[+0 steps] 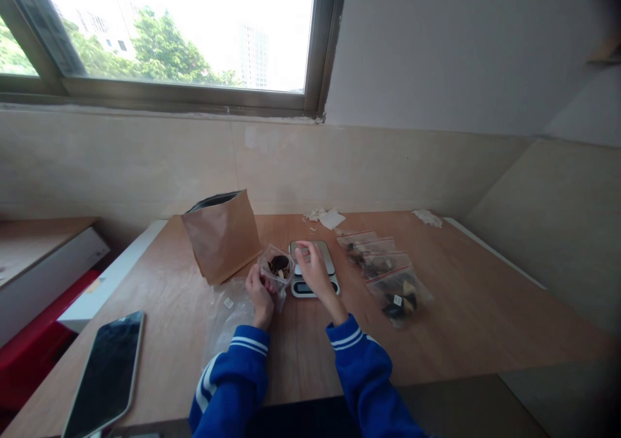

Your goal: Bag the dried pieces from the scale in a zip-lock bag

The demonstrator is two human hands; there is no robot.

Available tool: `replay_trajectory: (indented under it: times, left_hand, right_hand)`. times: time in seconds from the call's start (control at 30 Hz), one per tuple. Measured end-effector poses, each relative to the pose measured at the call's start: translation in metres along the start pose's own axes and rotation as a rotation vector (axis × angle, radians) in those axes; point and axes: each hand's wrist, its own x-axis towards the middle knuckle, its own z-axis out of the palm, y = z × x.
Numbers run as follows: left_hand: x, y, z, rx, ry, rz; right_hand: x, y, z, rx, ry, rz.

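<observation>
The small clear bag [277, 266], pinched open just left of the scale [314, 268] by the left hand [259, 294], could be tipped and its dark contents spilled while the right hand [313, 268], loosely curled and holding nothing visible, is rested over the scale.

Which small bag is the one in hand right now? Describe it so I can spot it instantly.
Start at the brown paper bag standing on the wooden table. Just right of it, beside the small scale, the left hand holds a clear plastic pouch. Unlike the sealed pouches lying flat further right, it is upright and open-topped.
</observation>
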Motion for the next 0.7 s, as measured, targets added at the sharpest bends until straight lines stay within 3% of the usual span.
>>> replay_trajectory:
  times: [0.13, 0.27, 0.37, 0.5, 0.6, 0.7]
  left_hand:
    - [0.001, -0.001, -0.001, -0.042, -0.026, -0.021]
    - [-0.001, 0.000, -0.001, -0.062, -0.028, 0.046]
    - [-0.006, 0.002, 0.001, -0.065, -0.135, 0.009]
    - [-0.013, 0.001, -0.001, 0.006, -0.294, -0.048]
    - [-0.013, -0.002, -0.007, 0.171, -0.314, 0.113]
    - [-0.009, -0.001, -0.011, 0.365, -0.203, 0.350]
  right_hand:
    - [-0.037, 0.007, 0.002, 0.107, -0.071, 0.158]
    - [-0.057, 0.000, 0.019, 0.277, -0.179, 0.142]
    - [-0.058, -0.007, 0.026, 0.352, -0.140, 0.131]
    - [-0.052, -0.012, 0.017, 0.346, -0.180, 0.079]
    - [-0.049, -0.012, 0.002, 0.366, -0.189, 0.088]
    - [-0.047, -0.009, -0.013, 0.446, -0.104, 0.170]
